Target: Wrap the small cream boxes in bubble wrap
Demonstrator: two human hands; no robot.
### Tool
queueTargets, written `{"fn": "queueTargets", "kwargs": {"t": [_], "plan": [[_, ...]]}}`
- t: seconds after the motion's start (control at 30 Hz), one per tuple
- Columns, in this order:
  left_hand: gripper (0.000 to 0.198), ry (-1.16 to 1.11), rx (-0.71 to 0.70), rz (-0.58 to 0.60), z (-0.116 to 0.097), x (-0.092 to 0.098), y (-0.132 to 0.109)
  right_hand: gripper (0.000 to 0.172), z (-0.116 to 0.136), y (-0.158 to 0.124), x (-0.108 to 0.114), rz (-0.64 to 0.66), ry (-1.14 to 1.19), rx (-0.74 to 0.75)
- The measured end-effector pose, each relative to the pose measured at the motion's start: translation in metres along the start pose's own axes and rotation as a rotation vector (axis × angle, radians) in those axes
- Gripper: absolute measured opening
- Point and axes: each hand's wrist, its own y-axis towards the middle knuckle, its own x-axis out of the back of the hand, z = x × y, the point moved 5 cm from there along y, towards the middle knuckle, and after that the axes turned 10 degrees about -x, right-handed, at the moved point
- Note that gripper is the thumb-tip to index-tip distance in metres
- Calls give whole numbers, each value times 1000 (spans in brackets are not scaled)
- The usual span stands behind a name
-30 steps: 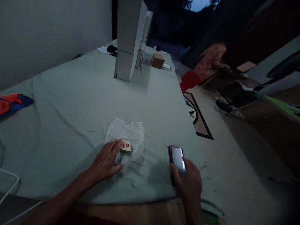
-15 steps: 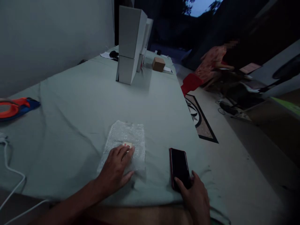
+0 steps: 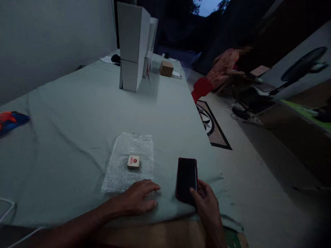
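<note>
A small pale box with red print [image 3: 133, 162] lies on a sheet of bubble wrap [image 3: 119, 172] on the cloth-covered table [image 3: 170, 120]. Just below the wrap's front edge, my left hand [image 3: 144, 197] is held with thumb and fingers apart, holding nothing. My right hand [image 3: 208, 203] grips the lower right side of a dark phone with a red edge [image 3: 186, 179], its thumb over the screen. The fingers behind the phone are partly hidden.
Tall white boxes [image 3: 130, 44] stand farther back, with a brown box [image 3: 166, 69] to their right. An orange and blue object [image 3: 12, 122] is at the left. A seated person [image 3: 223, 67] is beyond a red chair [image 3: 201, 89].
My left hand has come off the small box and moved toward the table's front edge. The phone in my right hand has shifted left and turned slightly. The camera view has swung a little right.
</note>
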Motion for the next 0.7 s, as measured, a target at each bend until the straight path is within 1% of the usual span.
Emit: {"fn": "queueTargets", "kwargs": {"t": [0.1, 0.17, 0.27, 0.3, 0.37, 0.43, 0.5, 0.6, 0.7], "plan": [[44, -213, 67, -100, 10, -3, 10, 52, 9, -6, -4, 52, 100, -33], [48, -412, 98, -174, 19, -9, 15, 50, 17, -13, -11, 88, 139, -37], [58, -719, 147, -237, 31, -20, 21, 47, 26, -29, -30, 177, 192, -8], [59, -803, 142, -243, 32, -22, 22, 46, 28, -35, -39, 211, 216, 4], [56, -929, 89, -248, 30, -24, 25, 45, 30, -45, -55, 267, 266, 28], [47, -986, 48, -278, 29, -22, 26, 44, 28, -53, -69, 294, 307, 44], [44, -1001, 77, -339, 34, -22, 26, 45, 23, -56, -78, 292, 335, 47], [47, -1045, 159, -393, 46, -27, 24, 45, 14, -58, -82, 253, 351, 40], [49, -1097, 149, -402, 50, -30, 25, 45, 9, -60, -81, 213, 335, 45]]}}
